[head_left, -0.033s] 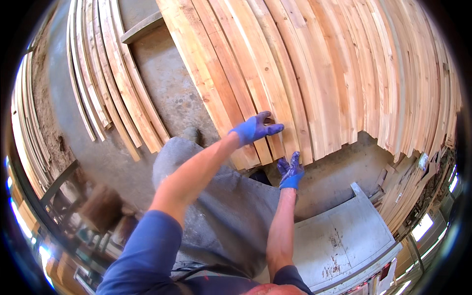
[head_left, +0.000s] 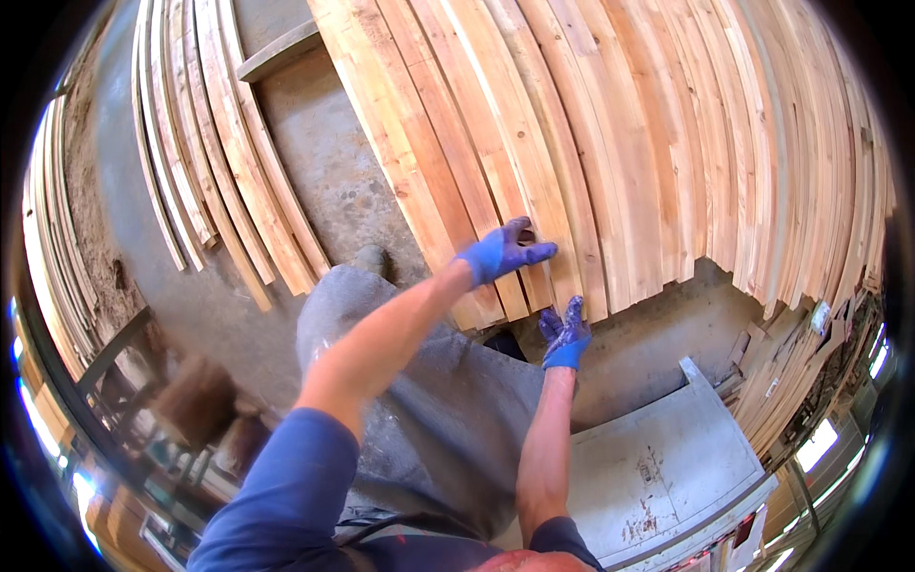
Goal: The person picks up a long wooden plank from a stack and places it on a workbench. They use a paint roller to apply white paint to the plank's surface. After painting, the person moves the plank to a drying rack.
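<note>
Long pale wooden boards lie side by side, their near ends toward me. My left hand, in a blue glove, reaches over them near those ends, thumb and fingers spread apart. It rests on or just over a board in the left half of the row; its curled fingertips are partly hidden. Close by, my right hand, also in a stained blue glove, is at the end of the same board with fingers stretched out. A fingertip touches or nearly touches the wood. Neither hand visibly wraps round a board.
More boards lie apart on the left above the concrete floor, with a grey beam between the groups. A worn grey metal cabinet top stands close on my right. Stacked planks lie beyond it. A grey apron covers my front.
My left hand has shifted slightly to the right over the boards. The right hand stays almost where it was, at the board end.
</note>
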`<action>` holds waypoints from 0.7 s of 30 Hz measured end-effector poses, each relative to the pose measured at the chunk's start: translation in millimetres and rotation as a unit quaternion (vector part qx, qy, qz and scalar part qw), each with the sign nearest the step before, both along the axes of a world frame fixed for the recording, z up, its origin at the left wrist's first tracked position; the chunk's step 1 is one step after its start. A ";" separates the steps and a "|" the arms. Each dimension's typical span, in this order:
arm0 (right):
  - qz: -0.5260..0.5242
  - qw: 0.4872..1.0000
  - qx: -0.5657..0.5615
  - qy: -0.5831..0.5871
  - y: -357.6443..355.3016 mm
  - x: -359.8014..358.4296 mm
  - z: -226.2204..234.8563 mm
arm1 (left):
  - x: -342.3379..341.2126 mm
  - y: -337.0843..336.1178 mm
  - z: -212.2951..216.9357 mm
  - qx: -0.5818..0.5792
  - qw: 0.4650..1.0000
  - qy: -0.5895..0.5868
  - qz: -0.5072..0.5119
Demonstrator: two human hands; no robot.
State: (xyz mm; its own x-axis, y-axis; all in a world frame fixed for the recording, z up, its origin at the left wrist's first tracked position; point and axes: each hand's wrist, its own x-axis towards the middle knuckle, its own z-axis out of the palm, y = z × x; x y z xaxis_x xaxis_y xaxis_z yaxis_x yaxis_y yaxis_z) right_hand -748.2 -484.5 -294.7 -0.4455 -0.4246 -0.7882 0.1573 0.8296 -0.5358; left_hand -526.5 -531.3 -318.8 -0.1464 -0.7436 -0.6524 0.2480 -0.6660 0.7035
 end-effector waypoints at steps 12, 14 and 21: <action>0.066 0.997 -0.015 0.030 14.3 13.1 -3.9 | -14.2 -3.6 7.9 0.124 0.973 0.101 0.167; 0.078 0.996 -0.047 0.021 9.2 37.3 8.1 | 7.3 -7.6 8.2 0.101 0.974 0.111 0.169; 0.119 0.984 -0.125 -0.054 -9.6 23.8 79.1 | 51.6 -31.8 94.6 0.034 0.975 0.109 0.191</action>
